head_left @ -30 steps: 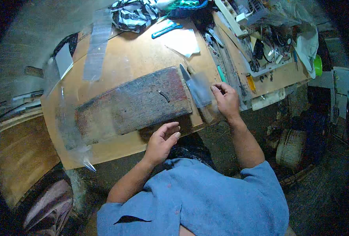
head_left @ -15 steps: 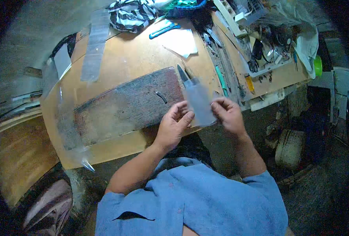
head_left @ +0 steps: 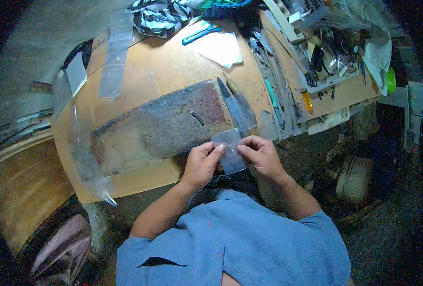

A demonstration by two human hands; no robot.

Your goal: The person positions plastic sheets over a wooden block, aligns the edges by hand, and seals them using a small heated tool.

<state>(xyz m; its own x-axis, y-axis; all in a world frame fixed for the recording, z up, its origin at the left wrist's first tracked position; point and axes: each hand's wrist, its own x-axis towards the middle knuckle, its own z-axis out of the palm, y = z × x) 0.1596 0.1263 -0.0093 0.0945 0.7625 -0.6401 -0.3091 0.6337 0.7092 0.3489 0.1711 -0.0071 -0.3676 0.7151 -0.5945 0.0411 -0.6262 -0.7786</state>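
Head view, showing a clear plastic piece (head_left: pixel 233 164) up close: thin, bluish, roughly rectangular, see-through enough to let the dark stuff underneath show. Held out past the near edge of the bench (head_left: pixel 130 186), just in front of a blue shirt (head_left: pixel 264 238). Pinched on one side by left hand (head_left: pixel 201 166), on the other by right hand (head_left: pixel 265 159), each grip closed thumb-to-finger. Can also spot another clear sheet (head_left: pixel 240 113) just beyond, beside a worn dark board (head_left: pixel 159 131).
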